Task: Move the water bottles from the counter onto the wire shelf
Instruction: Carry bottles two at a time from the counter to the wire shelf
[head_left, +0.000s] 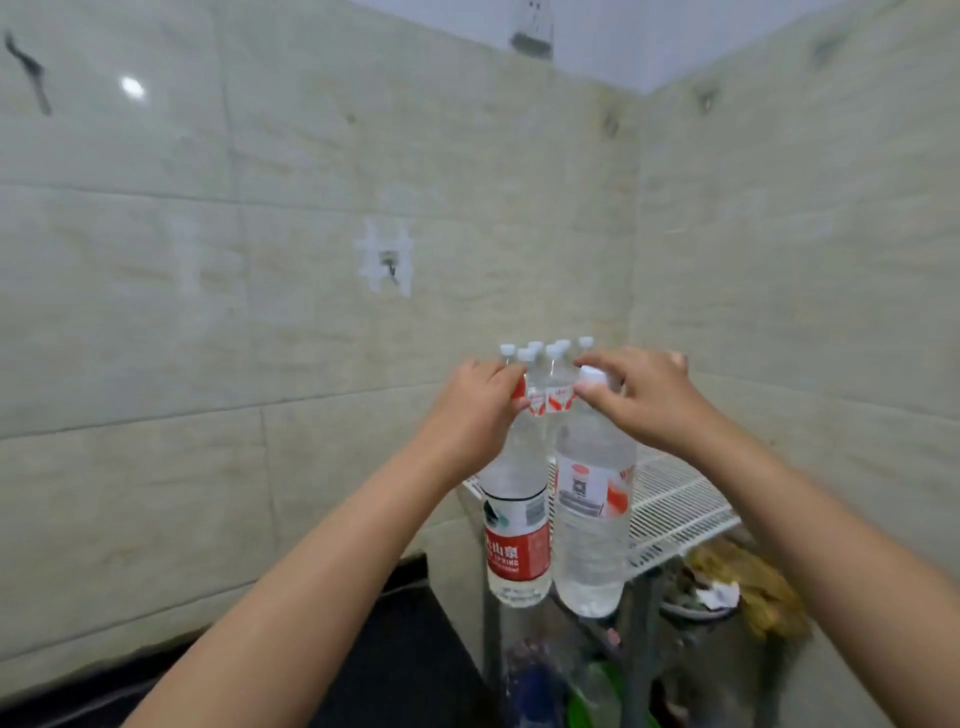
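Head view: both hands' fingers pinch small bottles (545, 384), seemingly, behind two large bottles (592, 519).

Water bottles (592, 525): clear glossy plastic, paper-look labels. Wire shelf (675, 499): white coated metal. Wall tiles (260, 260): glossy, smooth. Desk (405, 649): dark, matt.

Not much you can actually read here. The left big water bottle (517, 525) has a red label with white Chinese characters, "山泉" being the clear part, and "SPRING" in white under them, cut off on the left. The right big water bottle (592, 499) shows a QR code on its white label; its small print is too blurry.
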